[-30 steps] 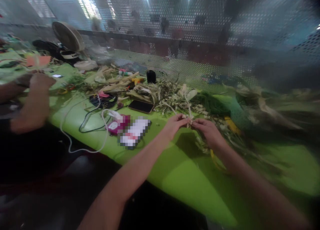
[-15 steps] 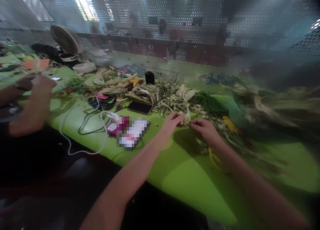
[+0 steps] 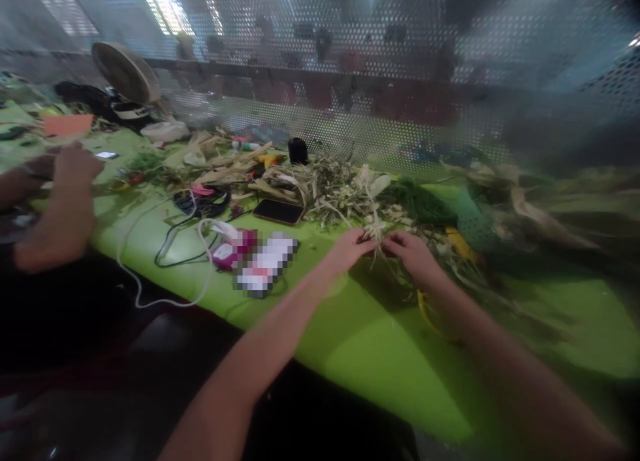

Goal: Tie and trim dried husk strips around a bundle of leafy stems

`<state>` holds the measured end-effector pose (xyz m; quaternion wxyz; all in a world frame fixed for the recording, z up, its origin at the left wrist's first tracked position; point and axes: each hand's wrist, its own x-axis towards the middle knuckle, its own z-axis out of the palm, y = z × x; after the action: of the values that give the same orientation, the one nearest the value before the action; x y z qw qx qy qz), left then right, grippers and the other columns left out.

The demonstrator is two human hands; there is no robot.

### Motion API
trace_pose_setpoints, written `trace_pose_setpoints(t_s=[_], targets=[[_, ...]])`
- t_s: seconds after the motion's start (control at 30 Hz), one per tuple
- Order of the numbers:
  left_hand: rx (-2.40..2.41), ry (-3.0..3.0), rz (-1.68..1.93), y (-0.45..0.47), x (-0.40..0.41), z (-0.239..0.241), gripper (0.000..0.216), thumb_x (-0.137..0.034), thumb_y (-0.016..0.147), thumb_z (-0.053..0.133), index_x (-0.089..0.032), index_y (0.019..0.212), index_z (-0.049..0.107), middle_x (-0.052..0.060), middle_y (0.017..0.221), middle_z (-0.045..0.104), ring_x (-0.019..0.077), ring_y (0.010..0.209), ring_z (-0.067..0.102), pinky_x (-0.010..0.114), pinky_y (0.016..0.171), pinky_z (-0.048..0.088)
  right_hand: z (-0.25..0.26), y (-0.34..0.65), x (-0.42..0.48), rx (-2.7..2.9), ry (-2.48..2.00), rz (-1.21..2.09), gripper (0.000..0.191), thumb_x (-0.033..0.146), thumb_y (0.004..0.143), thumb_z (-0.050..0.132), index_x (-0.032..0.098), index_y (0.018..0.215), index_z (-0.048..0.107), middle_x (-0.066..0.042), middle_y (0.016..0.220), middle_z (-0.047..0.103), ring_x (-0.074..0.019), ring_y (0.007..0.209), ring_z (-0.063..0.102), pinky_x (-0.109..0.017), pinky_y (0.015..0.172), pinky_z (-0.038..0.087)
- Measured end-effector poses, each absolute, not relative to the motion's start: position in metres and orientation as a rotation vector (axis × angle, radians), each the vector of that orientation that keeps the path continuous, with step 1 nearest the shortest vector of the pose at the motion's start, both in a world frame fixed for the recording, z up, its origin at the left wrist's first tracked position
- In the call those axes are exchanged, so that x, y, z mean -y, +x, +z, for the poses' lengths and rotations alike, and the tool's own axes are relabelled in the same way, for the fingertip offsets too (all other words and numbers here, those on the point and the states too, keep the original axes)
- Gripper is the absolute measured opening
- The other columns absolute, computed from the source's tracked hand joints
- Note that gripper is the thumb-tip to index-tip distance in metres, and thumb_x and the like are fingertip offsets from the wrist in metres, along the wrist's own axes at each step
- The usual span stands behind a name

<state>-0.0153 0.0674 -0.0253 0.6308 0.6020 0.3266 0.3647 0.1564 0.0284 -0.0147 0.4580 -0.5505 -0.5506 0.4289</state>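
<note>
While reaching across green counter, grasping pale fibrous bundle just right of frame centre, in grip of left hand; cannot tell grip of right hand, close beside.

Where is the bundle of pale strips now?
In the head view, right of centre: the bundle is between the left hand and right hand, in front of the dried plant pile.
</note>
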Motion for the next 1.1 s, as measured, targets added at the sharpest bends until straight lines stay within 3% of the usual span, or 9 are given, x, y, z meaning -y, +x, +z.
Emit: trace_pose_setpoints(t_s=[0.2, 0.3, 0.4, 0.77, 1.0, 1.1], targets=[[-0.83, 1.488, 0.843, -0.018, -0.069, -0.026, 0.023, -0.034, 0.077, 0.069, -0.014, 0.08, 0.058, -0.001, 0.069, 0.052, 0.0103, 0.065, 0.048, 0.025, 0.065, 0.04, -0.017, 0.158, -0.029, 1.504, -1.367, 0.811, 0.024, 0.044, 0.077, 0.066, 0.021, 0.077, 0.062, -0.001, 0.073, 0.063, -0.017, 0.068, 0.056, -0.03, 0.066, 0.046], [-0.901, 1.445, 0.913, -0.019, -0.071, -0.028, 0.024, -0.035, 0.076, 0.07, -0.015, 0.076, 0.056, -0.001, 0.069, 0.054, 0.0119, 0.067, 0.051, 0.026, 0.066, 0.043, -0.014, 0.162, -0.028, 1.611, -1.334, 0.541, 0.018, 0.038, 0.079, 0.067, 0.021, 0.085, 0.064, -0.004, 0.087, 0.065, -0.0199, 0.081, 0.059, -0.034, 0.076, 0.047], [-0.917, 1.385, 0.948, -0.019, -0.071, -0.028, 0.024, -0.035, 0.076, 0.069, -0.015, 0.077, 0.056, 0.001, 0.073, 0.057, 0.013, 0.07, 0.055, 0.028, 0.07, 0.046, -0.014, 0.164, -0.027, 1.736, -1.299, 0.361, 0.015, 0.037, 0.08, 0.068, 0.022, 0.078, 0.065, -0.007, 0.097, 0.066, -0.0233, 0.097, 0.059, -0.039, 0.088, 0.045], [-0.838, 1.346, 0.899, -0.021, -0.07, -0.022, 0.023, -0.031, 0.074, 0.072, -0.015, 0.076, 0.055, -0.002, 0.069, 0.052, 0.0108, 0.066, 0.051, 0.027, 0.068, 0.044, -0.023, 0.16, -0.03, 1.834, -1.305, 0.324, 0.01, 0.026, 0.085, 0.058, 0.022, 0.077, 0.063, -0.01, 0.111, 0.063, -0.0254, 0.107, 0.057, -0.043, 0.097, 0.041], [-0.85, 1.244, 0.936, -0.023, -0.074, -0.022, 0.025, -0.03, 0.074, 0.074, -0.013, 0.083, 0.059, 0.003, 0.078, 0.062, 0.0132, 0.071, 0.06, 0.034, 0.078, 0.05, -0.014, 0.162, -0.025, 1.779, -1.327, 0.161, 0.015, 0.037, 0.084, 0.065, 0.022, 0.087, 0.068, -0.011, 0.115, 0.06, -0.0284, 0.114, 0.053, -0.045, 0.099, 0.04], [-0.891, 1.231, 1.015, -0.022, -0.075, -0.025, 0.019, -0.026, 0.075, 0.072, -0.013, 0.08, 0.059, 0.003, 0.076, 0.062, 0.0139, 0.072, 0.061, 0.035, 0.08, 0.051, -0.015, 0.161, -0.023, 1.78, -1.338, 0.149, 0.015, 0.037, 0.082, 0.067, 0.022, 0.082, 0.07, -0.01, 0.114, 0.061, -0.0292, 0.113, 0.053, -0.047, 0.099, 0.04]])
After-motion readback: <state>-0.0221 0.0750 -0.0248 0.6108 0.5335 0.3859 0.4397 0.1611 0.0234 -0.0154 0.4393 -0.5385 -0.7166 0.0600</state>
